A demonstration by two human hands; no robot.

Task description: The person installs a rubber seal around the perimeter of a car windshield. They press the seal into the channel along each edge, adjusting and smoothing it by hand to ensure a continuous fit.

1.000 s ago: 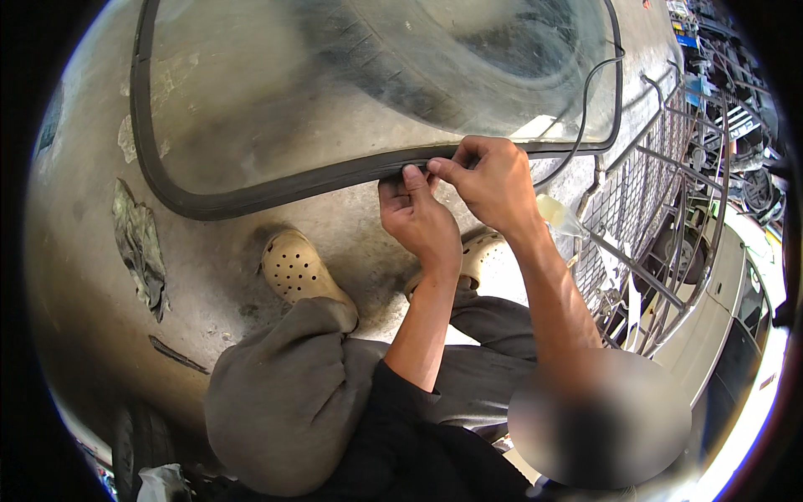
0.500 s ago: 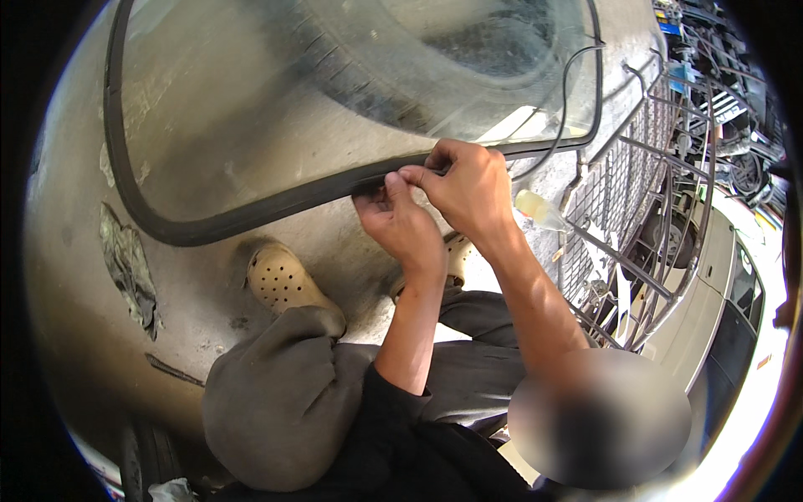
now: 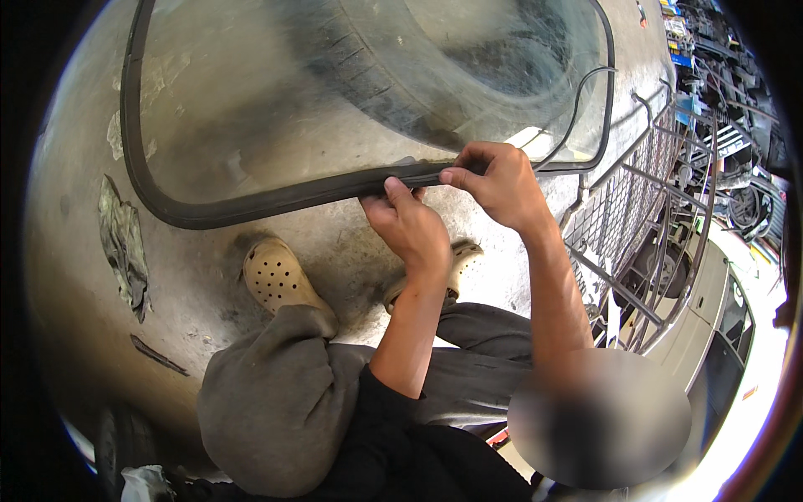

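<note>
A pane of vehicle window glass (image 3: 242,100) lies in front of me, with a black rubber seal (image 3: 268,206) running around its edge. At the near edge, my left hand (image 3: 411,230) grips the seal from below, thumb on top and fingers curled underneath. A little to the right, my right hand (image 3: 506,188) pinches the same seal between thumb and fingers. Between the two hands a short stretch of seal shows. A thin dark cord (image 3: 572,117) curves over the right part of the glass toward the seal near my right hand.
Through the glass a large tyre (image 3: 368,67) shows beneath it. A wire-mesh metal rack (image 3: 619,201) stands to the right, with a pale vehicle (image 3: 698,289) beyond. A crumpled cloth (image 3: 123,247) and a dark strip (image 3: 159,356) lie on the floor at left.
My right hand has slid to the right along the seal, away from my left hand, opening a gap between them. My left hand stays on the seal. The view has shifted slightly.
</note>
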